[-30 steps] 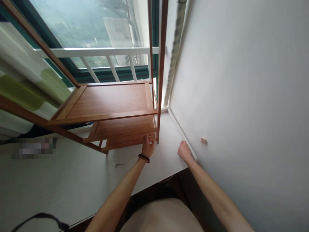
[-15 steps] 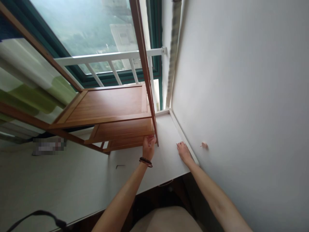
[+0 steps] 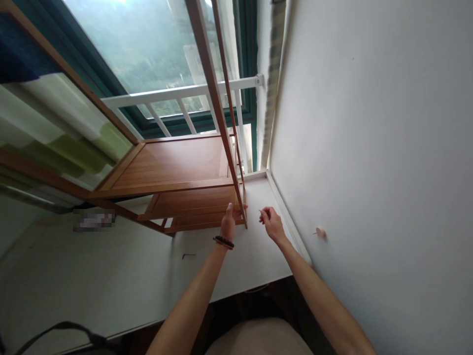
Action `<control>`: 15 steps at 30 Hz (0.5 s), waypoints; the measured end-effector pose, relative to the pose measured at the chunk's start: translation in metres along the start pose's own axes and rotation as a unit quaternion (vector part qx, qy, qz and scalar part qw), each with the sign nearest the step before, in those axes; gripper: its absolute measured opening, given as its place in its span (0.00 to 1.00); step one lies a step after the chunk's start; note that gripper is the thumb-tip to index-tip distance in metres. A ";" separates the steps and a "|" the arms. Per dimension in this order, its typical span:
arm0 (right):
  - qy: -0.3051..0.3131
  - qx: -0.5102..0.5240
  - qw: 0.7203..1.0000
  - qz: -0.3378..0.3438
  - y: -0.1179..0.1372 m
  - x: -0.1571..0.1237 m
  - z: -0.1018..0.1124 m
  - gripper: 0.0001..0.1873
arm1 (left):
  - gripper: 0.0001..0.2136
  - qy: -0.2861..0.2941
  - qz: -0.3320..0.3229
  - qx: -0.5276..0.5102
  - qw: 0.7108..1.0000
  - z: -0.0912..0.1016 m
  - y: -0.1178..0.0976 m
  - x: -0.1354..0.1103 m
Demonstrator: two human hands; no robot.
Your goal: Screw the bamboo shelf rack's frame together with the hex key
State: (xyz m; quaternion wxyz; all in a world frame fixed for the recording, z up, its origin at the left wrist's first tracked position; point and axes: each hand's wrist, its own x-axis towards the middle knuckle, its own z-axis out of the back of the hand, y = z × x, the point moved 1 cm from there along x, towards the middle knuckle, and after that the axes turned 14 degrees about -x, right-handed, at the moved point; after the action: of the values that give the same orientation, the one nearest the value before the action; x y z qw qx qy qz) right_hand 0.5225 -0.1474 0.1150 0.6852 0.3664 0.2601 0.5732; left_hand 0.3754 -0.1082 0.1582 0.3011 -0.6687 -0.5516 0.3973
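Note:
A brown wooden shelf rack (image 3: 177,160) with several boards stands tilted in my view on the white surface. My left hand (image 3: 229,224), with dark beads on its wrist, grips the rack at its lower right corner; the thumb points up and the fingertips go behind the upright. To the right, my right hand (image 3: 272,224) is closed in a pinch on a small thin screw (image 3: 260,211), apart from the rack. An L-shaped hex key (image 3: 188,255) lies on the white surface left of my left forearm.
The white tabletop (image 3: 254,256) has a raised rim along the wall (image 3: 369,148). A pink knob-like hook (image 3: 320,233) sticks out from that wall. Behind the rack are a white railing (image 3: 166,96), a window and a curtain (image 3: 70,133). A black strap (image 3: 66,325) crosses the lower left.
My right hand has lifted from beside the rim and moved left towards the rack with the screw. The left hand has turned thumb-up at the rack's corner. The view has shifted slightly.

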 end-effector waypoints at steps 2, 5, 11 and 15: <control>-0.005 0.035 0.999 0.027 0.027 0.006 0.007 0.13 | 0.26 0.005 0.000 0.020 1.000 0.004 0.002 0.002; 0.004 0.104 0.993 0.056 0.053 0.009 0.015 0.12 | 0.26 0.011 0.002 0.054 0.998 0.010 0.005 0.005; 0.017 0.194 0.980 0.036 0.066 0.006 0.015 0.11 | 0.24 -0.008 -0.006 0.125 0.992 0.014 0.008 0.009; 0.019 0.219 0.975 0.022 0.066 0.009 0.012 0.11 | 0.22 -0.033 -0.016 0.156 0.987 0.017 0.005 0.008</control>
State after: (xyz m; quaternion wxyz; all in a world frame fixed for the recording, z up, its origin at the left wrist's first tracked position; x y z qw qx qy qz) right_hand 0.4939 -0.1362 0.1754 0.5707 0.5020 0.3844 0.5239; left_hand 0.3642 -0.1017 0.1441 0.3898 -0.5913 -0.5030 0.4955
